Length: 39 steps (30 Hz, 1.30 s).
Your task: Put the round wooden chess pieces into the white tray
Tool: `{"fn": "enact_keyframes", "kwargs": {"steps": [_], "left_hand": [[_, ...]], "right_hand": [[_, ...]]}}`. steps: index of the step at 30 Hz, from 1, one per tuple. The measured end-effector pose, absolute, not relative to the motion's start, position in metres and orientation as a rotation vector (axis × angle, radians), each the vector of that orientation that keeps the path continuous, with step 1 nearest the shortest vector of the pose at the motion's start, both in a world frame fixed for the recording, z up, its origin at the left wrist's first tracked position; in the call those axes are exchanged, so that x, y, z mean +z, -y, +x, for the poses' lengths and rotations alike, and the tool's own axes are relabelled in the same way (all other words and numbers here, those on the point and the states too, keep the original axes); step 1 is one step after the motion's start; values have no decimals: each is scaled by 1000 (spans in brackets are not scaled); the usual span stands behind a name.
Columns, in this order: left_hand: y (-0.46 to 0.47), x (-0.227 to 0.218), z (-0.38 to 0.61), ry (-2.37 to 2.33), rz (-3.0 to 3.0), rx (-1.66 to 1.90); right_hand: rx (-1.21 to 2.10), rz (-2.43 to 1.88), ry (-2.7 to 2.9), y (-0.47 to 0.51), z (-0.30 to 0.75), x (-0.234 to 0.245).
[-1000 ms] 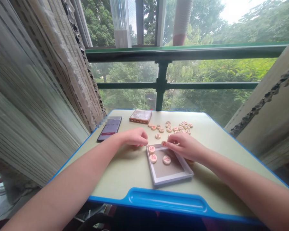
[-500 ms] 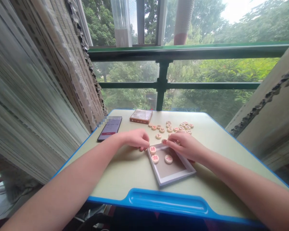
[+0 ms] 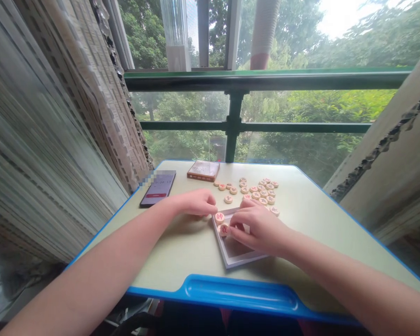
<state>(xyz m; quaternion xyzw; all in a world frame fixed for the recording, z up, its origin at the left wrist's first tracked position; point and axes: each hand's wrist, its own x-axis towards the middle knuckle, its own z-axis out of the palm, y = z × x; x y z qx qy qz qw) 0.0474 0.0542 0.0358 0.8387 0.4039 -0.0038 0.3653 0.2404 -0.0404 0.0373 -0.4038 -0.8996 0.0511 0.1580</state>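
Note:
My right hand reaches over a shallow white box tray, its fingers pinching a Chinese chess piece with a red character. That piece is held over another piece at the tray's left side, mostly covering it. Just behind lies a round piece with a red character, in the tray's far left corner. My left hand rests by that corner with curled fingers and no object visible in them; whether it touches the rim I cannot tell. The right part of the tray is hidden under my right hand.
Several chess pieces are scattered on the table beyond the tray. A flat brown box lies at the back, a phone at the left. The table has a blue edge with a molded groove. Curtains hang on both sides.
My right hand has moved left and nearer with the chess piece, from the tray's far edge to its left side, uncovering pieces on the table. My left hand stays nearly in place.

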Motion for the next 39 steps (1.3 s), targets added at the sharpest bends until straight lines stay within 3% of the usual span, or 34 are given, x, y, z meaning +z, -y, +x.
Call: {"fn": "enact_keyframes", "kwargs": {"steps": [39], "left_hand": [[-50, 45, 49, -1093, 2195, -79]], "right_hand": [[236, -969, 2565, 29, 244, 27]]}}
